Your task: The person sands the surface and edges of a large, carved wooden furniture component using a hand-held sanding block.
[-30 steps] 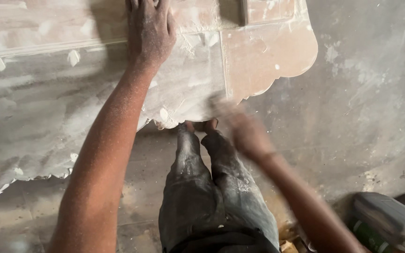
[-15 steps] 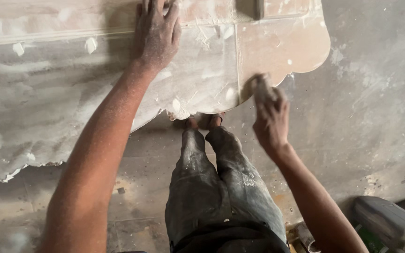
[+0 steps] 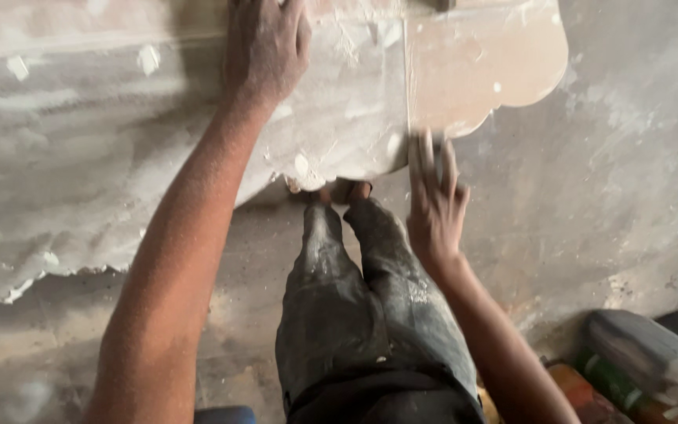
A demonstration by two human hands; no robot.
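The left hand lies flat, palm down, arm stretched straight forward. The right hand is open, fingers spread and blurred, forearm angled up from lower right.

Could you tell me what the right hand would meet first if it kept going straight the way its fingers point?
The right hand points up the picture at the scalloped lower edge of the dusty wooden panel. Its blurred fingers already look level with that edge, so the panel would probably come first, though depth is unclear.
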